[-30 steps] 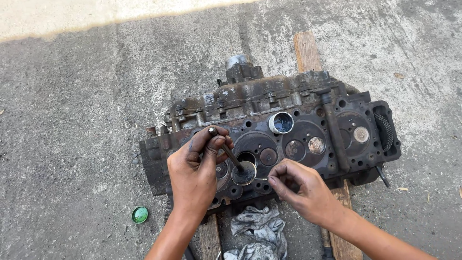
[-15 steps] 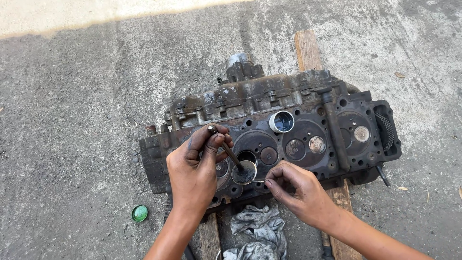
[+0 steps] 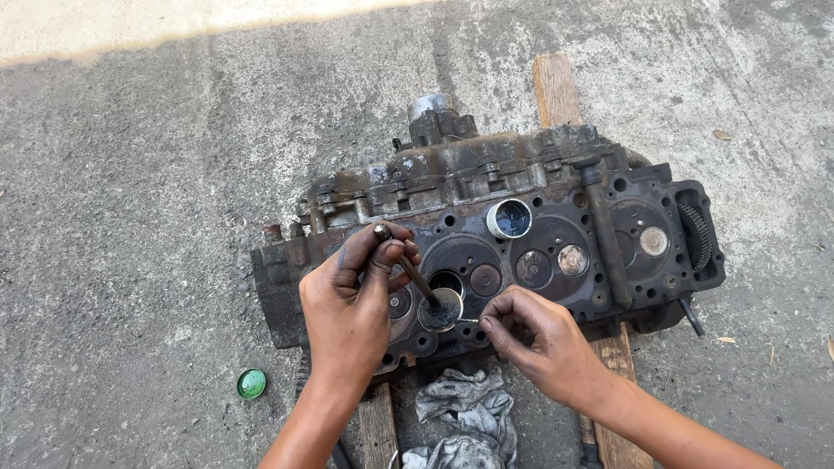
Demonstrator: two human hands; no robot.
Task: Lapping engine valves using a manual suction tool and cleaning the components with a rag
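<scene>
A dirty, rust-dark engine cylinder head (image 3: 521, 200) lies on wooden planks on concrete, its valve face turned up. My left hand (image 3: 352, 304) grips the stem of an engine valve (image 3: 426, 291), whose round head rests against the face beside an open port. My right hand (image 3: 539, 339) pinches a thin metal tool whose tip meets the valve head's rim. A small round tin (image 3: 508, 219) with bluish paste inside sits on the cylinder head.
A green cap (image 3: 251, 383) lies on the concrete at lower left. A grey rag (image 3: 460, 412) is bunched under the head's near edge. One plank (image 3: 556, 87) sticks out behind the head, another (image 3: 380, 430) in front.
My right hand has shifted slightly left toward the valve head. The left hand keeps its grip on the valve stem, nearly still.
</scene>
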